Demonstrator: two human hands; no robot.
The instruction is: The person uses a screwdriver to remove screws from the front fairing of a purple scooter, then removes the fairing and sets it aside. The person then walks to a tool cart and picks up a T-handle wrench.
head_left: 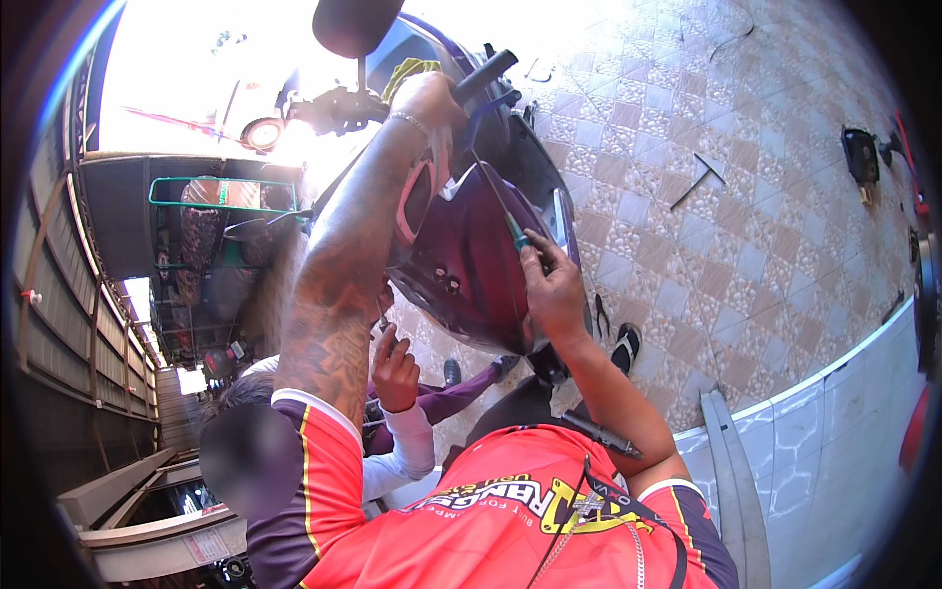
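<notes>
A scooter with a dark purple body panel [471,265] stands in front of me. My right hand [554,285] is closed on the green handle of a screwdriver [516,232], whose thin shaft points up along the panel. Stretched far forward, my left hand [429,100] is at the scooter's handlebar [488,75], next to a yellow-green cloth [407,75]. The fingers of that hand are hidden, so its grip does not show. Left of the panel, another person's hand [395,373] is raised with bent fingers near a small part I cannot make out.
A T-shaped tool [699,181] and pliers [601,314] lie on the patterned tile floor [726,255]. A black part [862,162] sits at the far right. A low tiled wall [785,412] runs along the right. The other person [245,442] is close on my left; a mirror [353,25] rises ahead.
</notes>
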